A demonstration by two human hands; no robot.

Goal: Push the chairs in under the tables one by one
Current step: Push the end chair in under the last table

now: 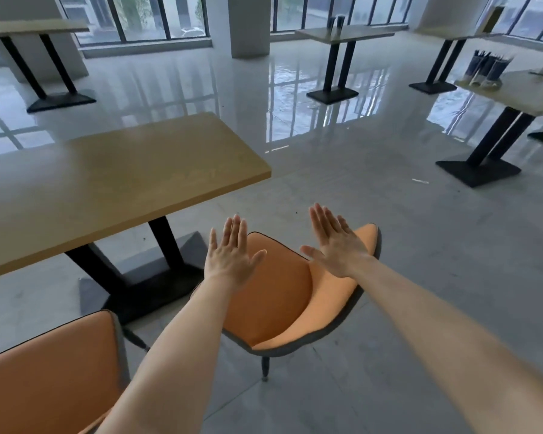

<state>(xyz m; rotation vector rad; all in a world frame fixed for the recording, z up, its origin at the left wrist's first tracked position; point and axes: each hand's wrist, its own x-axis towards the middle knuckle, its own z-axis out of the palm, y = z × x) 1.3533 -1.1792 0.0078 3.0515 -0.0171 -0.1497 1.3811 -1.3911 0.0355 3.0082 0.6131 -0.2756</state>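
A: Note your hands. Left hand (231,256) and right hand (336,245) are both flat, fingers straight and close together, thumbs out, holding nothing, over the chair (282,296).

B: Chair details?

A: Orange padded seat, curved shell back, dark piping, thin dark legs. It stands beside the table (113,180), off its near corner, not under it.

B: Surroundings?

A: A second chair (51,374) sits lower left. Table top is wood-grain, on a black pedestal base. The floor (389,214) is glossy grey tile reflecting the windows.
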